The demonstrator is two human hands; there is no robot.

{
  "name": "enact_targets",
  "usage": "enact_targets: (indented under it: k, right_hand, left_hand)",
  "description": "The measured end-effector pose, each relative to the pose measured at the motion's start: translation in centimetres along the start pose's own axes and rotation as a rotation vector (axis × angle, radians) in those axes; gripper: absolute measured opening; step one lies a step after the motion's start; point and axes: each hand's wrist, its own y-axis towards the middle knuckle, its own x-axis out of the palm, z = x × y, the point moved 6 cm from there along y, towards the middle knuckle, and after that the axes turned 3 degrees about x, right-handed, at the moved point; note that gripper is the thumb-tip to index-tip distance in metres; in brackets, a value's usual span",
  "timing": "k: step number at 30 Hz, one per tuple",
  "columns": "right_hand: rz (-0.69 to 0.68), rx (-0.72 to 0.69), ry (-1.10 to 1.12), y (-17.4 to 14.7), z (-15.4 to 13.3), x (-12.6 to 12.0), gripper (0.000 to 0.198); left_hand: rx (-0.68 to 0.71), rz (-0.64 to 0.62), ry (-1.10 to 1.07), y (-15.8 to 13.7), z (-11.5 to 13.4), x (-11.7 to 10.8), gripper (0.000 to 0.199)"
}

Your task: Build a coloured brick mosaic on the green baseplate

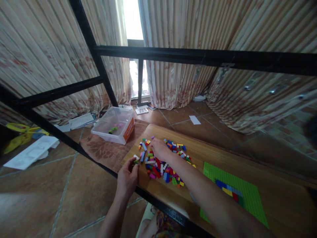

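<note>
Our right hand (159, 149) is over the brick pile (158, 164) on the desk (195, 149), grip hidden from us | pile lies right of our left hand (127, 177), right hand nearer | left fingers curl round green bricks (136, 162), pinch uncertain | orange label (128, 129) on clear box (116, 137), lettering unreadable

a room in a home, by its patterned curtains (173, 29), tiled floor (81, 185) and rug (99, 148).
</note>
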Motion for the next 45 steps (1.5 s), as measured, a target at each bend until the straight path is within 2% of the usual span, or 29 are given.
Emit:
enact_targets:
  k: [6, 11, 16, 21, 23, 26, 28, 30, 33, 36, 39, 42, 45]
  right_hand:
    - [0.034, -0.042, 0.022, -1.4, -0.1, -1.8, 0.033]
    - [0.219, 0.008, 0.236, -4.8, 0.4, -4.2, 0.029]
    - [0.380, 0.072, 0.488, -11.7, 1.2, -5.3, 0.023]
    - [0.504, 0.361, 0.685, -20.8, 4.7, -4.6, 0.023]
    - [0.540, 0.459, 0.650, -24.2, 6.0, -4.4, 0.024]
    - [0.564, 0.521, 0.527, -28.0, 6.9, -4.6, 0.024]
    - [0.562, 0.538, 0.454, -29.3, 6.9, -4.6, 0.024]
    - [0.543, 0.544, 0.383, -29.5, 6.4, -4.3, 0.021]
    - [0.507, 0.500, 0.256, -27.8, 5.1, -3.2, 0.017]
    - [0.433, 0.476, 0.122, -25.5, 4.0, -1.8, 0.016]
    - [0.369, 0.479, 0.076, -24.5, 3.3, -0.9, 0.016]
    - [0.421, 0.456, 0.172, -26.0, 2.9, -1.0, 0.019]
    - [0.500, 0.461, 0.327, -29.4, 3.1, -1.2, 0.023]
  left_hand:
    - [0.048, 0.051, 0.189, 0.4, 0.5, -0.6, 0.037]
    - [0.110, 0.127, 0.293, 1.2, 1.5, -1.1, 0.034]
    - [0.064, 0.040, 0.276, 2.1, 1.4, 0.2, 0.031]
    - [0.051, -0.053, 0.114, 1.8, 1.0, 2.3, 0.035]
    - [0.030, -0.041, 0.048, 1.5, 1.0, 2.4, 0.040]
    - [0.025, 0.038, 0.046, 0.8, 1.4, 1.6, 0.044]
    - [0.053, 0.107, 0.103, 0.1, 1.8, 0.8, 0.044]
    - [0.076, 0.113, 0.108, -1.1, 2.3, 0.5, 0.045]
    - [0.082, 0.001, 0.059, -3.6, 2.8, 1.6, 0.046]
    - [0.046, -0.185, -0.008, -7.0, 3.2, 3.9, 0.045]
    - [0.003, -0.353, -0.078, -10.3, 3.6, 6.4, 0.044]
    - [-0.028, -0.486, -0.112, -12.9, 3.8, 8.5, 0.042]
    - [-0.040, -0.554, -0.101, -14.2, 3.9, 10.1, 0.038]
